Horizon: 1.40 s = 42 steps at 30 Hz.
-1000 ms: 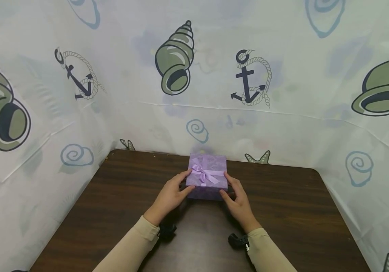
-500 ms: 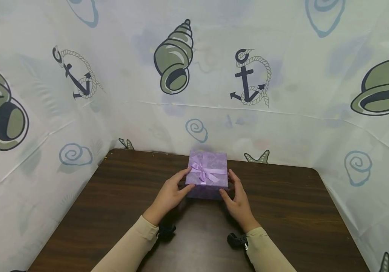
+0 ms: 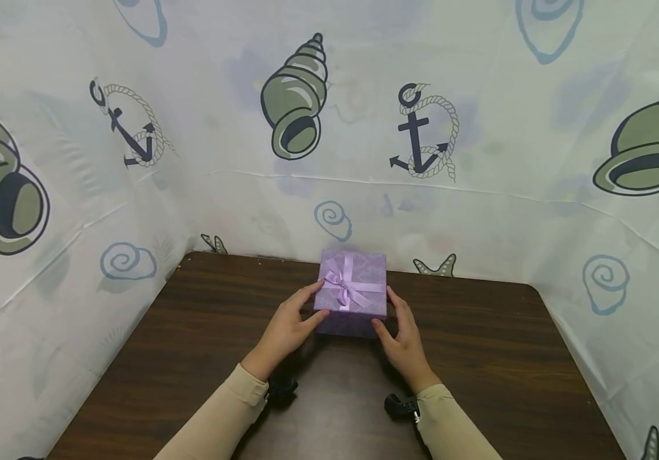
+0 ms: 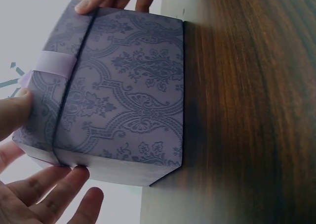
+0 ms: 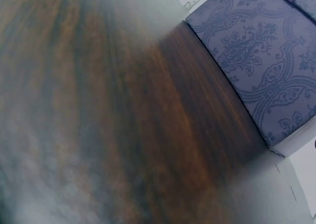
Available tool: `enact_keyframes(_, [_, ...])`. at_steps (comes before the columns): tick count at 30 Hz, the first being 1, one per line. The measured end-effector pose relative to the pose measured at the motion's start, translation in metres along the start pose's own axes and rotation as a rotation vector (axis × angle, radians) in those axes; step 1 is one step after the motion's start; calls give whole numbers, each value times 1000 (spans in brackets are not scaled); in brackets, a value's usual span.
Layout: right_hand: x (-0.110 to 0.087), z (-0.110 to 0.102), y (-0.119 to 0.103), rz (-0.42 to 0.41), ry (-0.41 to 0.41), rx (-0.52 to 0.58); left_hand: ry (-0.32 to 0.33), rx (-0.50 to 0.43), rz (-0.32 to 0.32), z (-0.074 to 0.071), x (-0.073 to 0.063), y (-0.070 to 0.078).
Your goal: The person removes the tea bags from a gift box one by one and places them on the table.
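A purple patterned gift box (image 3: 343,324) stands on the table, its lid (image 3: 368,268) on top and tied with a lilac ribbon bow (image 3: 345,287). From the left, my left hand (image 3: 284,331) holds the lid, thumb at the front and fingers along the side. My right hand (image 3: 403,338) grips the opposite side of the lid in the same way. In the left wrist view, a dark seam separates the lid from the box body (image 4: 133,85), and the thumbs lie on the lid's side of it. The right wrist view catches only part of the box (image 5: 261,56).
The dark wooden table (image 3: 479,345) extends around the box. Behind and beside it hangs a pale cloth backdrop (image 3: 502,230) printed with shells and anchors. Black wrist devices (image 3: 401,407) sit by both cuffs.
The lid's top, especially its far edge, has risen a little in the head view, while the box's bottom stays put. My right fingers have shifted slightly outward; the left hand barely moves.
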State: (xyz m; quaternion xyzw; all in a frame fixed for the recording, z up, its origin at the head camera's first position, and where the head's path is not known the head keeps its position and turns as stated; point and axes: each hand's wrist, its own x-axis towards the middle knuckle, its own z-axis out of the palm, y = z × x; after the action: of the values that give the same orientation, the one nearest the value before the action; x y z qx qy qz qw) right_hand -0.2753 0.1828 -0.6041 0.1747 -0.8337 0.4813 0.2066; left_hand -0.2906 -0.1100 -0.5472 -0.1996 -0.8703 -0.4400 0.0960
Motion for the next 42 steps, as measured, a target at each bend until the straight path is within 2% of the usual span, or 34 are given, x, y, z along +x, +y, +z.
enact_keyframes(7, [0,1,-7,-33,41,-29,8,-21,12,-4,0,4])
enact_keyframes(15, [-2,6,-17,-71,102,-20,26,-79,56,-14,0,10])
enact_keyframes(22, [-4,11,-24,-94,159,-24,26,-84,102,-20,1,11])
enact_keyframes(30, [-6,16,-30,-179,221,-33,1,-101,132,-30,1,9])
enact_keyframes(36, [-6,19,-36,-221,267,-43,16,-117,167,-36,1,11])
enact_keyframes(42, [-7,24,-46,-288,283,-19,33,-91,171,-53,2,13])
